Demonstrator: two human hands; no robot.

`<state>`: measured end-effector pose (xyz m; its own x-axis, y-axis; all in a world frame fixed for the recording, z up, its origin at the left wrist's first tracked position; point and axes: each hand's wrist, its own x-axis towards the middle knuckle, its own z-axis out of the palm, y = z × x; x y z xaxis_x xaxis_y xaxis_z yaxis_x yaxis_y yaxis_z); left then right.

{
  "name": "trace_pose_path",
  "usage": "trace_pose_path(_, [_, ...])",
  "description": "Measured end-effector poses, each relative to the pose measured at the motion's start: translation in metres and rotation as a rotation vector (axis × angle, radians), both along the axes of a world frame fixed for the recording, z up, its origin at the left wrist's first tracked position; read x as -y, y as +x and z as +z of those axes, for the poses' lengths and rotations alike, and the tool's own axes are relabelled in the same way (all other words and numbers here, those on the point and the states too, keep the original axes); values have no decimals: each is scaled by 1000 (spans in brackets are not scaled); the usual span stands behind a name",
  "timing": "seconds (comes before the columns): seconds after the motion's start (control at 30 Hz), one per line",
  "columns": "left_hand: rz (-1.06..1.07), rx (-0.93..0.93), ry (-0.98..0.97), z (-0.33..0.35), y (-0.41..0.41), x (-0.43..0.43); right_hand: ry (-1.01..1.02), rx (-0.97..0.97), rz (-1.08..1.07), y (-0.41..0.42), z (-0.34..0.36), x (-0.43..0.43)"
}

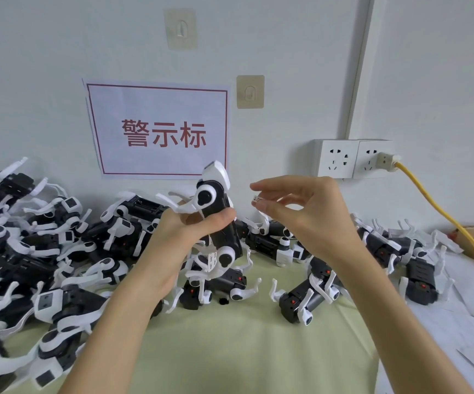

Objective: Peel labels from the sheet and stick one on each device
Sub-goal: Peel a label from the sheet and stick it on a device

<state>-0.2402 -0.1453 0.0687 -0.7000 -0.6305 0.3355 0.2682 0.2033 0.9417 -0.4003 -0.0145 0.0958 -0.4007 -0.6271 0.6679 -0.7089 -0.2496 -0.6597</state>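
Green mat (230,351), left hand (178,234) gripping device (218,211), right hand (301,206) pinching label (257,199) beside it

Wall sign (159,129), white paper w/ red border, approx 11 o'clock from the hands, reads "警示标" in big red chars. Small white label (257,199) pinched in the right hand (301,206) carries dark print, too small to read. Label strip (211,260) at 6 o'clock under the held device (215,211) shows dark marks, also illegible; no other text legible on the devices.
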Motion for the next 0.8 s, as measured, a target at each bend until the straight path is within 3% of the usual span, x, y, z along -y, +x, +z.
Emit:
trace_pose_path(0.4, [-112, -96, 192, 3, 4, 2, 18, -22, 3, 0, 1, 0])
trace_pose_path(0.6, [-182, 50, 274, -3, 10, 6, 37, 77, 226, 0, 1, -3])
trace_pose_path(0.8, [-372, 188, 173, -9, 14, 14, 435, 189, 686, 3, 7, -15])
